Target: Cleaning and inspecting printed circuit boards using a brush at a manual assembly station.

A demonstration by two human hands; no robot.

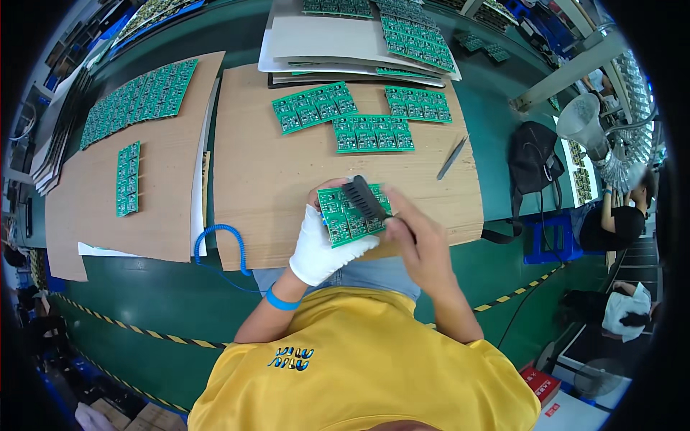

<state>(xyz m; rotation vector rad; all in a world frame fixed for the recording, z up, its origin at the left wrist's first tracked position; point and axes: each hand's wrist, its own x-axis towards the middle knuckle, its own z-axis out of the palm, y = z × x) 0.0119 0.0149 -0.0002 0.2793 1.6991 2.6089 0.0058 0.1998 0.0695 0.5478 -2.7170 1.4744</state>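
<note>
Clamped in my gloved left hand (321,248), the board (352,214) lay tilted; my right hand (424,244), fingers closed on the brush (365,199), swept at twelve o'clock. I judged light, even strokes best.

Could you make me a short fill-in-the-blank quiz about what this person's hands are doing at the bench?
1. The left hand wears a ____ glove.
2. It holds a green circuit board, and the right hand holds a black ____ on it.
3. Metal tweezers lie on the ____ sheet.

Missing words: white; brush; cardboard
</note>
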